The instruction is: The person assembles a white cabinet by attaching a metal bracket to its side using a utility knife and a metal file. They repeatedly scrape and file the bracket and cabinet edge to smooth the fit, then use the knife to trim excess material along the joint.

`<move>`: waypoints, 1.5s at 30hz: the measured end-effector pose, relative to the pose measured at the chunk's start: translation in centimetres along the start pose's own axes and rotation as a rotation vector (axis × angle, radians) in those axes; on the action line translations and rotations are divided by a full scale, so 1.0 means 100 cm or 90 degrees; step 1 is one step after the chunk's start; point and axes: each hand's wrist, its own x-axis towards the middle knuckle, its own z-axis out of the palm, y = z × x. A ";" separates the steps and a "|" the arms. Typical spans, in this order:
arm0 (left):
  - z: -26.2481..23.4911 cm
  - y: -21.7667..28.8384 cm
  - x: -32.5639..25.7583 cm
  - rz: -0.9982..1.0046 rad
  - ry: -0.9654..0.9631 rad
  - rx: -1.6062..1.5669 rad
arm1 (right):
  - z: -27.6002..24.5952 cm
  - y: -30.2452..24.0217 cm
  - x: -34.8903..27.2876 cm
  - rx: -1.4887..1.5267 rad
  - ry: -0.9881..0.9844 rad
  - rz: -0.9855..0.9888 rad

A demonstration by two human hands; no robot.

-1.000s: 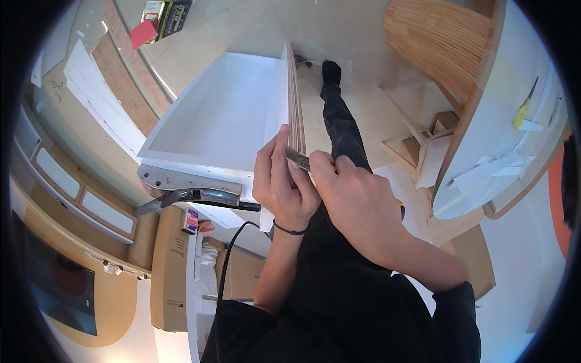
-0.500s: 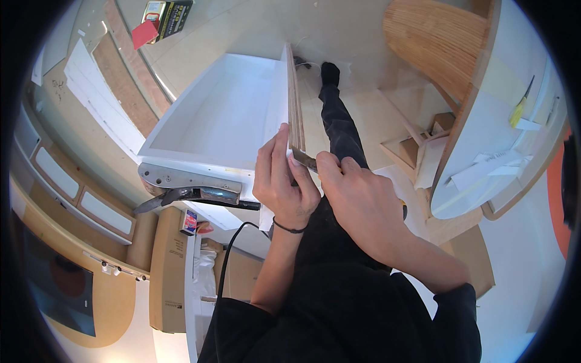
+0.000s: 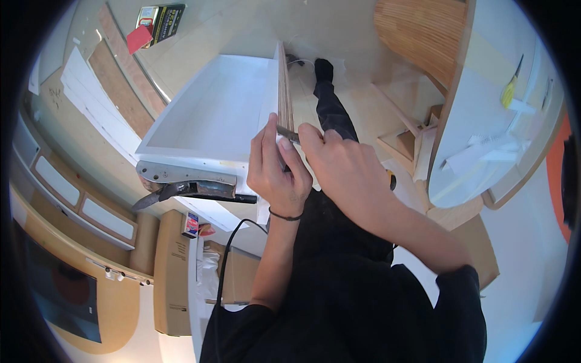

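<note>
One blade [image 3: 288, 134], held in curled right fingers [image 3: 311, 140]

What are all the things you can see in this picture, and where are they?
white open box: one, white, upper middle
metal-bladed tool: one, grey, in the right hand
metal fitting: one, grey, on the white open box's near end
red sheet: one, red, upper left
container: one, mostly black, beside the red sheet
wooden strips: at least two, brown, upper left
white-topped table: one, white, right
yellow-handled tool: one, yellow, on the white-topped table
wooden panel: one, light brown, top right
cord: one, black, lower middle-left
large carton: one, brown, lower left
leg: one, black-trousered, upper middle
left hand: one, bare, against the white open box's near right corner
right hand: one, bare, around the metal-bladed tool
</note>
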 end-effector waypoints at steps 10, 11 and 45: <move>-0.003 0.010 0.006 -0.049 -0.001 -0.049 | -0.036 0.018 -0.041 0.112 0.115 0.138; -0.004 0.013 0.008 -0.084 -0.023 -0.025 | -0.035 0.020 -0.044 0.148 0.165 0.138; -0.010 -0.001 -0.001 -0.097 -0.075 -0.056 | -0.017 -0.033 -0.011 -0.044 -0.070 0.068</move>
